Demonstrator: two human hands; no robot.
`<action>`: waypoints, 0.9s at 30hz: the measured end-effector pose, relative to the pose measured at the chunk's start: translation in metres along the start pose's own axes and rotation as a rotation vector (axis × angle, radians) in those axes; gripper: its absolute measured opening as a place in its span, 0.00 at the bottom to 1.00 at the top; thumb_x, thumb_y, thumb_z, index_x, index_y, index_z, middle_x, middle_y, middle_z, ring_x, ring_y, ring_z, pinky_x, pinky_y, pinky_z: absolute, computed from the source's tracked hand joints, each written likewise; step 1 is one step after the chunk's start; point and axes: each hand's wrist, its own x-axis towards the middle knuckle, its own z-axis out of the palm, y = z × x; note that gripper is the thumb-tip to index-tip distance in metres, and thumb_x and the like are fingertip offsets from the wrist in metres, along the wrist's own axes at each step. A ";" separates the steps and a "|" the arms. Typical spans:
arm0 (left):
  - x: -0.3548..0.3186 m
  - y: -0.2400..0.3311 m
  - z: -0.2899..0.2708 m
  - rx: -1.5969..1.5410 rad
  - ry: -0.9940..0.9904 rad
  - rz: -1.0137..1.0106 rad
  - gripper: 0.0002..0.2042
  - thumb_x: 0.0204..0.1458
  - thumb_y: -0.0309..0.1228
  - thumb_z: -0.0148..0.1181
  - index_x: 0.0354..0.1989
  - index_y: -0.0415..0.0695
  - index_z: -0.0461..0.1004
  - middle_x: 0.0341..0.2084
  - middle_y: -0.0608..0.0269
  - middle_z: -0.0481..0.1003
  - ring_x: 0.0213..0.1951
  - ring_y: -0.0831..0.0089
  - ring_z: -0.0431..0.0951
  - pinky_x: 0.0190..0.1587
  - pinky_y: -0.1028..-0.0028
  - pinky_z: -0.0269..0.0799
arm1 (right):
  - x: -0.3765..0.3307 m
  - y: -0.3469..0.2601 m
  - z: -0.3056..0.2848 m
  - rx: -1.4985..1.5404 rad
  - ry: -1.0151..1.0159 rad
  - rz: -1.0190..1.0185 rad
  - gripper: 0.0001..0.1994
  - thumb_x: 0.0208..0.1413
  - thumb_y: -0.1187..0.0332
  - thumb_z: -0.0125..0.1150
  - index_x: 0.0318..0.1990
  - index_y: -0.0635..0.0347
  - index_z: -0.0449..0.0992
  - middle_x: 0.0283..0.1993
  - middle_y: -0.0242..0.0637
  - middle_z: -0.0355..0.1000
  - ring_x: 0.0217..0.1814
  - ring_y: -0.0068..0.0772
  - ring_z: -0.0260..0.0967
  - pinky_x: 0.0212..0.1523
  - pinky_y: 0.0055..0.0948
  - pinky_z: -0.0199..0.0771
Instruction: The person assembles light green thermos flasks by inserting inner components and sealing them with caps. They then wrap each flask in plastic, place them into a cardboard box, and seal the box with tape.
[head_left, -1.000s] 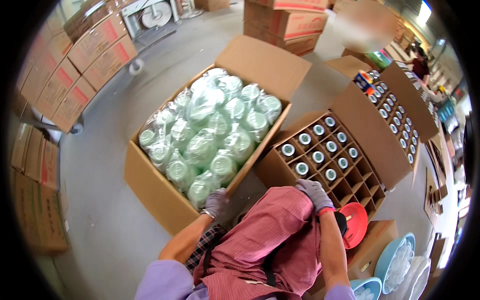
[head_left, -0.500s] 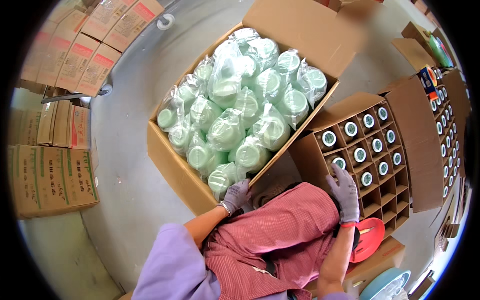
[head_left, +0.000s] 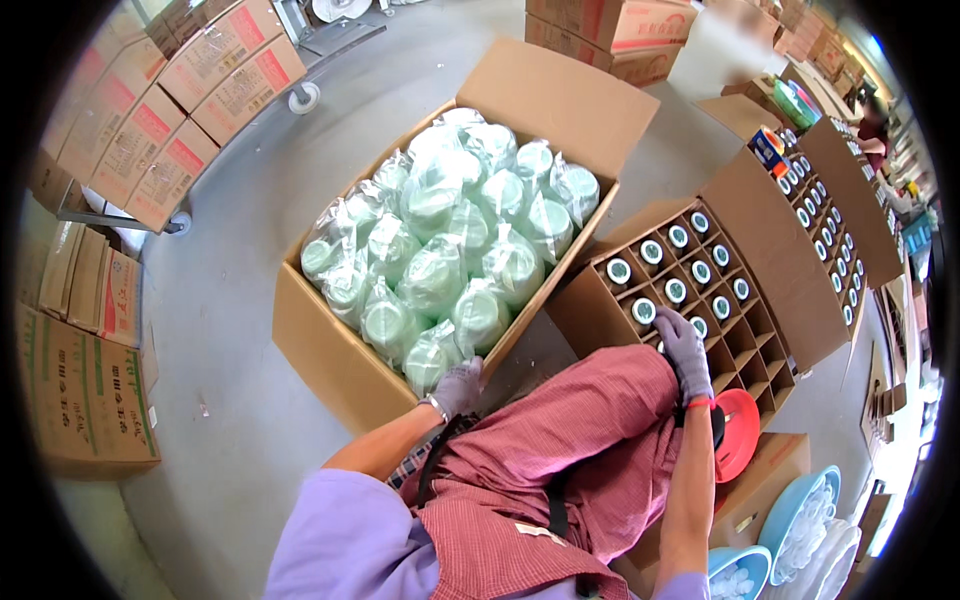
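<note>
Since the earlier view, little has shifted. The left hand (head_left: 458, 385) is being kept on the near rim of the big carton (head_left: 330, 350) beside a bagged pale-green lid stack (head_left: 432, 357), fingers curled, nothing gripped. The right hand (head_left: 684, 345) is being laid flat over the divider box (head_left: 745, 345), where jars (head_left: 644, 310) are standing upright, mouths up.
</note>
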 end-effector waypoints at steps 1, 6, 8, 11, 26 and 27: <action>-0.004 -0.002 -0.011 0.008 0.100 0.101 0.15 0.55 0.34 0.58 0.47 0.40 0.66 0.36 0.42 0.75 0.39 0.44 0.76 0.42 0.53 0.71 | 0.000 -0.008 -0.005 -0.037 -0.054 0.077 0.16 0.58 0.66 0.57 0.51 0.61 0.77 0.41 0.49 0.78 0.45 0.44 0.77 0.48 0.36 0.73; -0.020 -0.094 -0.033 0.009 0.436 0.018 0.42 0.47 0.56 0.61 0.65 0.41 0.55 0.58 0.36 0.59 0.58 0.38 0.59 0.58 0.47 0.57 | 0.006 -0.153 0.090 -0.400 -0.127 -0.573 0.29 0.47 0.68 0.64 0.61 0.51 0.69 0.63 0.50 0.65 0.53 0.51 0.71 0.53 0.42 0.73; -0.015 -0.120 -0.034 0.025 0.453 -0.215 0.53 0.42 0.65 0.61 0.70 0.41 0.49 0.66 0.33 0.49 0.65 0.33 0.49 0.65 0.43 0.47 | -0.006 -0.195 0.178 -0.918 -0.454 -0.568 0.39 0.51 0.74 0.57 0.72 0.35 0.54 0.74 0.46 0.51 0.43 0.39 0.73 0.32 0.36 0.78; -0.009 -0.089 -0.023 0.304 0.441 -0.254 0.58 0.40 0.68 0.61 0.72 0.41 0.44 0.68 0.33 0.48 0.67 0.31 0.47 0.66 0.41 0.45 | 0.003 -0.188 0.275 -1.158 -0.484 -0.852 0.40 0.59 0.68 0.55 0.74 0.22 0.41 0.79 0.41 0.37 0.42 0.38 0.72 0.31 0.36 0.77; -0.039 -0.068 -0.082 -0.731 0.938 0.158 0.11 0.59 0.21 0.48 0.47 0.35 0.74 0.39 0.64 0.76 0.42 0.75 0.74 0.45 0.75 0.72 | 0.052 -0.185 0.255 0.534 -0.555 -0.214 0.11 0.55 0.67 0.63 0.43 0.63 0.76 0.47 0.45 0.74 0.47 0.40 0.71 0.48 0.37 0.72; -0.041 -0.046 -0.097 -0.835 0.890 0.202 0.11 0.59 0.21 0.48 0.48 0.35 0.74 0.41 0.64 0.76 0.44 0.76 0.74 0.47 0.76 0.71 | 0.049 -0.190 0.236 0.591 -0.593 -0.324 0.14 0.54 0.68 0.65 0.47 0.62 0.76 0.51 0.44 0.72 0.51 0.38 0.69 0.51 0.34 0.71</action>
